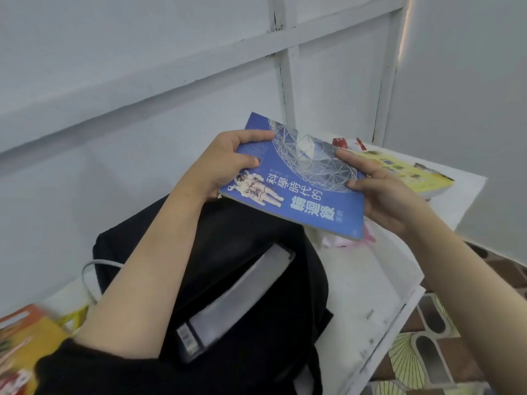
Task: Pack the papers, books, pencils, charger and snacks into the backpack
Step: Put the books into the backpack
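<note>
A blue book point(302, 195) with an astronaut and a wire dome on its cover is held in the air above the black backpack point(236, 243). My left hand point(228, 163) grips its left edge, thumb on the cover. My right hand point(382, 192) holds its right edge, fingers on the cover. The backpack lies open on the white table point(368, 280), and a stack of grey-edged papers or a book point(236, 300) sticks out of its opening. A yellow book point(410, 172) lies on the table's far right.
A white charger cable point(91, 277) loops beside the backpack's left side. Orange and yellow snack packs point(25, 337) lie at the lower left. A pink-white plastic bag point(342, 240) shows under the blue book. Patterned floor tiles point(445, 337) lie past the table's right edge. A grey wall stands behind.
</note>
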### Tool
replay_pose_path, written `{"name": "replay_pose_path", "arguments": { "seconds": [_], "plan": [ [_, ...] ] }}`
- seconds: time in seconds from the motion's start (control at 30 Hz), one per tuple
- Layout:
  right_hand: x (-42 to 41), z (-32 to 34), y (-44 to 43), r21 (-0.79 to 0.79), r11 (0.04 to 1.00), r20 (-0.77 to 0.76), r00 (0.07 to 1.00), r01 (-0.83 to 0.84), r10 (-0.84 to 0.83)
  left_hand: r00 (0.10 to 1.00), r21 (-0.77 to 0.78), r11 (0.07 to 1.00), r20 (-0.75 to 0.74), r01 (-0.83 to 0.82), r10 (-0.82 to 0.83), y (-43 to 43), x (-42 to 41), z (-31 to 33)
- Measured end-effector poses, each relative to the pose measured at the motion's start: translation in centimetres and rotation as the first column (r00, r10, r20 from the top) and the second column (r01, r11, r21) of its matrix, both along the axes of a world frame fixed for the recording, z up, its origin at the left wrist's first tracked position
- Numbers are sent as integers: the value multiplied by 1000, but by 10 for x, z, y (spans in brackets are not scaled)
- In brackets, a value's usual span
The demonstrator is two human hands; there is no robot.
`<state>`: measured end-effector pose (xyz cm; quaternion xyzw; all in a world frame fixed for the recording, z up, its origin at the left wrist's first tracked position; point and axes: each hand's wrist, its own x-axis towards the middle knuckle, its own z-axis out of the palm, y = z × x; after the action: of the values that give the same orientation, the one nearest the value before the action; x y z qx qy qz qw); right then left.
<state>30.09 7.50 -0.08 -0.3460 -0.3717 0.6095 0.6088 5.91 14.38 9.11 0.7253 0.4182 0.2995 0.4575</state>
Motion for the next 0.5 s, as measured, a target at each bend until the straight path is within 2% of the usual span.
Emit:
{"name": "replay_pose_path", "arguments": {
  "seconds": [0.13,0.3,0.37,0.5],
  "plan": [
    [-20,-7,-30,-17,999,-94,995,40,-42,999,5,1000,-44,20,-20,-22,-18,-7],
    [-32,-22,-66,-81,993,-110,990,80,-89,998,-39,999,67,24,-21,-42,-44,-22],
    [-34,-33,-82,-116,988,-97,989,102,-113,999,-17,999,17,35,-35,-49,-64,-25],
    [-36,-60,-114,-206,970,-76,986,133,-151,980,65,991,-174,113,-100,-67,-104,-35]
  ]
}}
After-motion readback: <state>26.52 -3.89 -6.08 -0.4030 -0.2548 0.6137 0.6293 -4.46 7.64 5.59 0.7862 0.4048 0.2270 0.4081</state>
